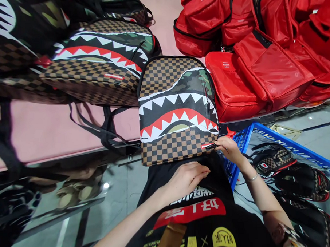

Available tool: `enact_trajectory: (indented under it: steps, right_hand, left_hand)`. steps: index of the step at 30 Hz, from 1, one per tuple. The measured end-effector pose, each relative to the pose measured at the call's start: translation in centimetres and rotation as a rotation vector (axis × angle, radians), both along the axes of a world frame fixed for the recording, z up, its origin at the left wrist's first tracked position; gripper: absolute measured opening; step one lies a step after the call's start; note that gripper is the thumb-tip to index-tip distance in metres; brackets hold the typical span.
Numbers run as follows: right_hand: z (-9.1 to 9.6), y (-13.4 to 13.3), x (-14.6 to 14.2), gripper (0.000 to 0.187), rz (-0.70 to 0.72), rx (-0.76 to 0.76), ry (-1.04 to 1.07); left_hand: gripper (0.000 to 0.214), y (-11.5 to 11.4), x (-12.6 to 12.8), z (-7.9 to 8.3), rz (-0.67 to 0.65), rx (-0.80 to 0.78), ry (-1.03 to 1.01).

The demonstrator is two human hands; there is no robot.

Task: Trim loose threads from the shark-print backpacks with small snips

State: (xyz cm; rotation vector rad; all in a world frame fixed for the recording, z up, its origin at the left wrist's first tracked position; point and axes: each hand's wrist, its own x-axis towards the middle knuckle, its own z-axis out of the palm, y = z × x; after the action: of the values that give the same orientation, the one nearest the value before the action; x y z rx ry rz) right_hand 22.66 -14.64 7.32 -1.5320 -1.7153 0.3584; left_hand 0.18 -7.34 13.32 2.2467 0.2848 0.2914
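A backpack (178, 108) with a brown-and-black check and a shark-mouth print stands upright in front of me, at the edge of the pink table. My right hand (229, 149) is at its lower right corner, fingers closed on a small dark pointed tool (210, 146) whose exact kind is unclear. The tool's tip lies over the small red label (205, 146) on the bag. My left hand (187, 177) is palm down just below the bag's bottom edge, fingers loosely extended, with nothing visible in it. What lies under that palm is hidden.
More shark-print backpacks (96, 64) lie on the pink table (53, 132) to the left, straps hanging over its edge. Red bags (272, 71) are piled on the right. Below them, a blue crate (297, 148) contains several check-patterned bags (301, 183). Sandals (75, 191) show beneath the table.
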Motion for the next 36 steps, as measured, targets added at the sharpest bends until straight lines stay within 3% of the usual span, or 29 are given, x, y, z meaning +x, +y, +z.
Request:
enact_trajectory:
  steps: [12, 16, 20, 24, 27, 31, 36]
  right_hand:
    - [1.5, 0.5, -1.8, 0.022, 0.003, -0.054, -0.134]
    - [1.8, 0.0, -2.0, 0.016, -0.012, -0.031, 0.06]
    - [1.7, -0.9, -0.6, 0.015, -0.105, -0.144, 0.309]
    - [1.4, -1.3, 1.6, 0.015, -0.251, -0.36, 0.458]
    - [1.3, -1.1, 2.5, 0.013, -0.23, -0.468, 0.498]
    - [1.6, -0.6, 2.8, 0.014, -0.155, -0.538, 0.518]
    - [2.1, -0.2, 3.1, 0.014, -0.101, -0.561, 0.487]
  left_hand:
    - [0.023, 0.0, -0.2, -0.2, 0.006, -0.011, -0.006]
    - [0.024, 0.1, -0.2, 0.0, -0.015, -0.001, 0.0]
    - [0.023, 0.5, -0.4, 0.1, -0.05, 0.01, -0.016]
    - [0.016, 1.4, 0.3, 0.0, 0.179, 0.158, -0.123]
    - [0.027, 2.5, 1.5, -0.4, 0.341, 0.35, -0.141]
    - [0.026, 3.1, 3.1, -0.8, 0.385, 0.493, -0.051]
    - [0.008, 2.2, 3.5, -1.2, 0.445, 0.498, -0.02]
